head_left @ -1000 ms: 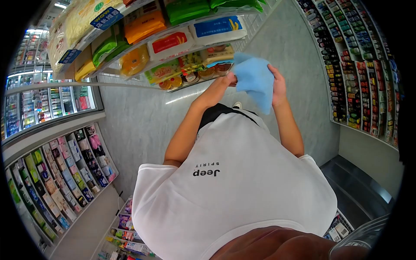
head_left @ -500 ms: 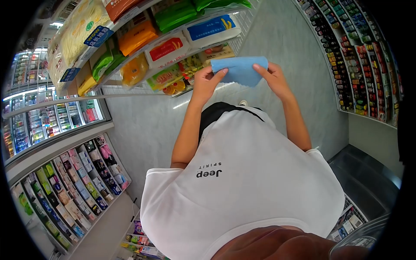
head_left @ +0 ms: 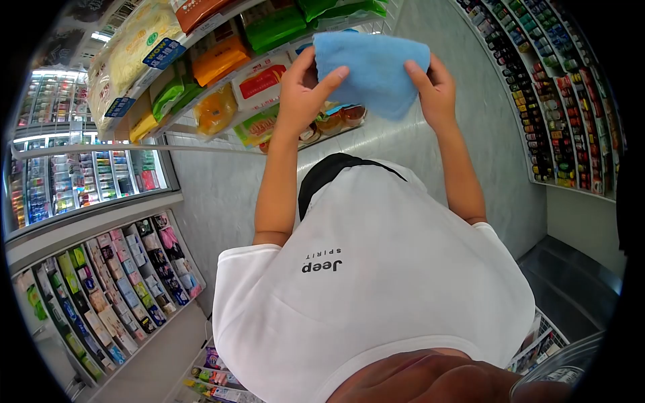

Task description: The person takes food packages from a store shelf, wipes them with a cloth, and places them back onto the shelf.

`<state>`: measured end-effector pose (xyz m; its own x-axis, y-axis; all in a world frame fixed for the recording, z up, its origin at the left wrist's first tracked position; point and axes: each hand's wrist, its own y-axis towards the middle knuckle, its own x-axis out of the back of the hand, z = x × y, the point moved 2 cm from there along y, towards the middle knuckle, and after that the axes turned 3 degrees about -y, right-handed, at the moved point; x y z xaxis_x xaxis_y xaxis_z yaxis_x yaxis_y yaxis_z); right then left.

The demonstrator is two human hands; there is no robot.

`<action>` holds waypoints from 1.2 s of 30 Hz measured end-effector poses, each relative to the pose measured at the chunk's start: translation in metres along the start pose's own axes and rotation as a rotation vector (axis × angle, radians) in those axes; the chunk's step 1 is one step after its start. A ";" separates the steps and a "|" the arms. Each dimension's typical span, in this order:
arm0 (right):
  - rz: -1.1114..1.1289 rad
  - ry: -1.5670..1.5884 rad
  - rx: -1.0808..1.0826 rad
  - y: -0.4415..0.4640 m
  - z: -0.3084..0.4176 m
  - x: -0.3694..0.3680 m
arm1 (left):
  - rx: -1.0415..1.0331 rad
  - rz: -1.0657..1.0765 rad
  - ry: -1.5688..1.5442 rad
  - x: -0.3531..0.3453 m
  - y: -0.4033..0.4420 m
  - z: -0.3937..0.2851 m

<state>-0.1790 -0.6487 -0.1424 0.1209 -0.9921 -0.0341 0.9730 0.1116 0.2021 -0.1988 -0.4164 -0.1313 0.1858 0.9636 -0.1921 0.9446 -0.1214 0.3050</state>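
A light blue cloth (head_left: 373,70) is stretched between my two hands, in front of my body at the top of the view. My left hand (head_left: 302,84) grips its left edge, thumb on the near face and the fingers mostly hidden behind. On the opposite edge my right hand (head_left: 433,87) pinches the cloth the same way. The cloth looks folded, and its lower edge hangs loose toward a point. Behind the left part of the cloth are packaged goods on a shelf, partly covered by it.
A shelf at the upper left holds noodle packs (head_left: 134,47), an orange packet (head_left: 220,62) and a red-and-white packet (head_left: 261,84). Racks of bottles (head_left: 544,94) line the right side. Small boxed goods (head_left: 111,289) fill a rack at lower left. Grey floor (head_left: 228,195) lies between.
Both hands have risen away from my body, lifting the cloth upward in the view. More of the cloth's face shows now, and it covers part of the shelf.
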 end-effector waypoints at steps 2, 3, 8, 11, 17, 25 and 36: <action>0.004 0.017 -0.067 0.007 0.012 -0.006 | 0.079 0.015 0.018 -0.006 0.009 -0.004; 0.028 0.074 -0.140 0.009 0.008 -0.006 | 0.119 0.023 0.026 -0.009 0.014 -0.003; 0.136 0.221 -0.343 0.018 -0.008 0.004 | 0.425 -0.058 -0.298 -0.010 0.011 0.029; 0.168 0.231 -0.393 0.017 -0.017 0.012 | 0.449 -0.050 -0.317 -0.009 0.009 0.034; 0.059 0.188 -0.297 0.012 -0.030 0.027 | 0.448 -0.102 -0.154 -0.011 0.005 0.047; 0.134 -0.033 -0.048 0.017 -0.027 0.052 | 0.186 -0.147 -0.042 -0.041 0.017 0.049; 0.153 0.321 -0.491 0.052 -0.045 0.084 | 0.457 -0.206 -0.102 -0.064 0.035 0.065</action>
<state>-0.1091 -0.7236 -0.1783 0.2459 -0.9043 -0.3489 0.9077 0.3411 -0.2445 -0.1604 -0.4980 -0.1694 -0.0129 0.9530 -0.3026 0.9820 -0.0450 -0.1837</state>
